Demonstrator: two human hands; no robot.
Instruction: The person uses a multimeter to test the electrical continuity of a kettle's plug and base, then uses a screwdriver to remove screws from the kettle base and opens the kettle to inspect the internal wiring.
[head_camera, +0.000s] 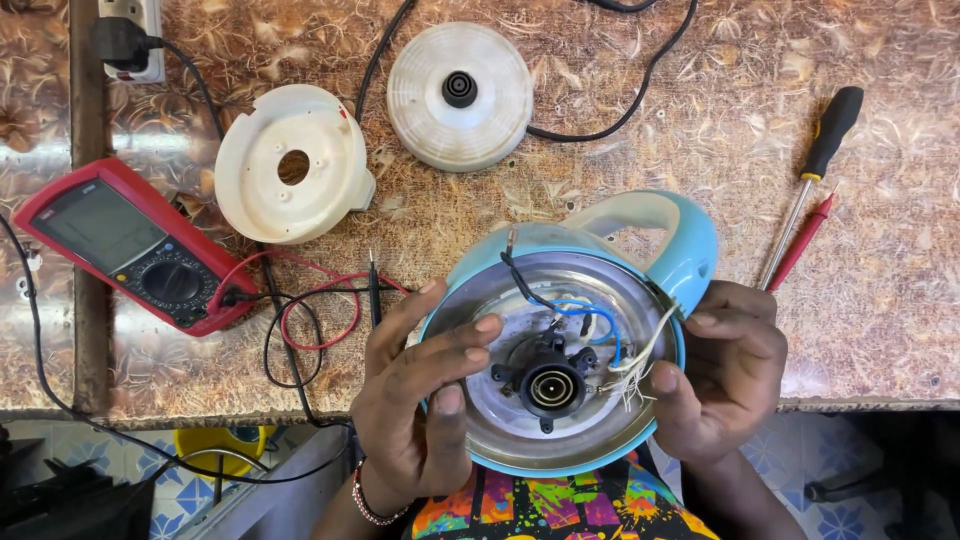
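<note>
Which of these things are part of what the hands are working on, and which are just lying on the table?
In hand:
- blue kettle, upside down, held by left hand and right hand
- its exposed wires and black connector

Lying about:
- white bottom cover
- round power base
- red multimeter with leads
- screwdriver
- red probe

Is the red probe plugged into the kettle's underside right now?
No: the red probe lies on the table beside the screwdriver, clear of the kettle held in both hands.
</note>
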